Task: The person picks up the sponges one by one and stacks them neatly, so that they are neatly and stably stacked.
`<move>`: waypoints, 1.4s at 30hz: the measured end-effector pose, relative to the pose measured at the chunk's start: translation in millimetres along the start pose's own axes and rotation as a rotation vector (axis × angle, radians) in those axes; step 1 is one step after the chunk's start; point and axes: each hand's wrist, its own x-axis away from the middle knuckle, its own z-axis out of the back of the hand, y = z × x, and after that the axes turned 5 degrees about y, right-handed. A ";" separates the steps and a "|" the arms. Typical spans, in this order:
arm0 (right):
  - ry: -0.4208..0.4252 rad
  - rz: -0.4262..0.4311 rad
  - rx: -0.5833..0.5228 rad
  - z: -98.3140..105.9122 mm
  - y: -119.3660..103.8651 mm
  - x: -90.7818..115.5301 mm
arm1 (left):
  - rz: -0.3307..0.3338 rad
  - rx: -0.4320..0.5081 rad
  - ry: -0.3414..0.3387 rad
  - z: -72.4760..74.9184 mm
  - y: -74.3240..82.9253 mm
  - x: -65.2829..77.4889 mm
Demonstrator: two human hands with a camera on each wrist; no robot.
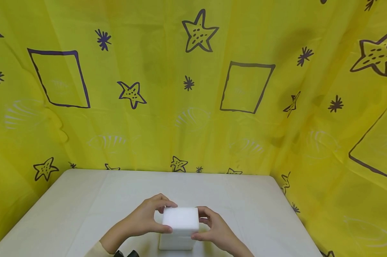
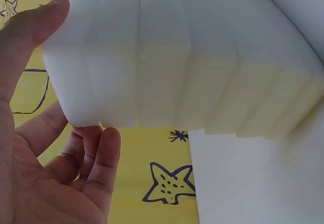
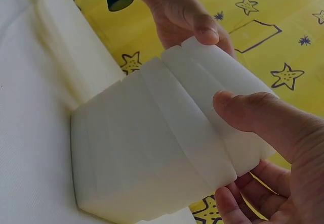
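Observation:
A stack of several white sponge-like blocks point(image 1: 175, 242) stands upright on the table, its layers slightly out of line. At its top, my left hand point(image 1: 145, 218) grips the uppermost white block point(image 1: 181, 218) from the left, thumb on the near side and fingers at the far side. From the right, my right hand point(image 1: 216, 228) holds the upper end of the stack in the same way. The left wrist view has the left thumb point(image 2: 50, 16) against the end block. In the right wrist view the right thumb point(image 3: 238, 110) lies across the upper blocks.
The white table point(image 1: 122, 192) has rounded far corners. A yellow curtain point(image 1: 161, 125) printed with dark stars and frames hangs behind it and along both sides. Dark wrist gear point(image 1: 129, 253) shows at the bottom edge by the left sleeve.

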 end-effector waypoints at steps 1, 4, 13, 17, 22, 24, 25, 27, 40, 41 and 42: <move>-0.001 -0.001 -0.001 0.1 -0.1 0.0 | -0.002 0.003 0.000 0.0 0.2 0.1; -0.004 -0.003 0.003 0.3 -0.6 0.0 | -0.008 0.012 0.000 0.1 0.9 0.6; -0.009 0.039 0.035 2.0 -4.6 -0.8 | -0.018 0.002 0.003 -0.2 0.7 0.6; 0.011 0.064 0.062 2.8 -9.8 -1.1 | -0.019 -0.001 0.003 -0.2 0.7 0.4; 0.016 0.095 0.063 3.1 -13.2 -1.8 | -0.010 0.005 -0.001 -0.4 0.9 1.0; 0.016 0.091 0.062 2.9 -13.1 -1.8 | -0.008 0.009 -0.001 -0.8 0.8 1.3; 0.017 0.086 0.061 2.8 -12.8 -1.7 | -0.008 0.010 0.000 -1.0 0.7 1.4; 0.019 0.076 0.060 2.8 -12.0 -1.5 | -0.007 0.015 0.001 -1.5 0.5 1.7; 0.015 0.076 0.050 3.1 -6.5 -2.2 | -0.016 0.028 0.006 -2.2 0.3 4.6; 0.014 0.073 0.047 3.1 -6.9 -2.2 | -0.014 0.028 0.006 -2.2 0.3 4.6; 0.013 0.072 0.043 3.1 -7.5 -2.0 | -0.013 0.028 0.006 -2.2 0.2 4.6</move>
